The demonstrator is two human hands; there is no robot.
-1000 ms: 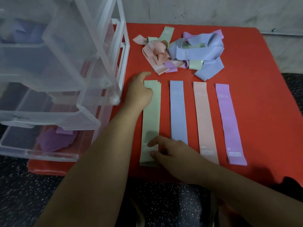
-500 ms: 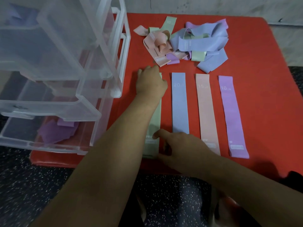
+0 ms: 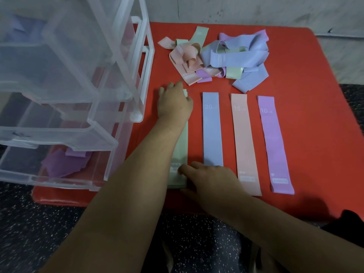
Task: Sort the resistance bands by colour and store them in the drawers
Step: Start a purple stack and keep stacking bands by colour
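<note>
Two bare forearms reach up from the bottom of the frame over dark speckled floor. Right hand [image 3: 211, 181] lies low and centre, fingers loosely spread, fingertips pressing the near end of the green band stack [image 3: 180, 154]; not closed around anything. Left hand [image 3: 174, 104] sits farther up, left of centre, palm down and flat over the far end of the same green stack, fingers narrow together. Four straight strips lie side by side across the middle of the red mat [image 3: 307, 119]: green stack, then blue band [image 3: 212, 131] marked 20, pink band [image 3: 245, 142] marked 15, purple band [image 3: 274, 142] marked 10 at the right, each apart from its neighbour. At the left edge stands a clear plastic drawer unit [image 3: 65, 107], drawers pulled out; lowest drawer [image 3: 29, 177] holds folded purple bands [image 3: 63, 164]. Toward the top centre, a tangled heap of unsorted bands [image 3: 220, 60] in pink, green, blue and purple rests on the mat, just beyond the left fingertips. Grey wall behind.
</note>
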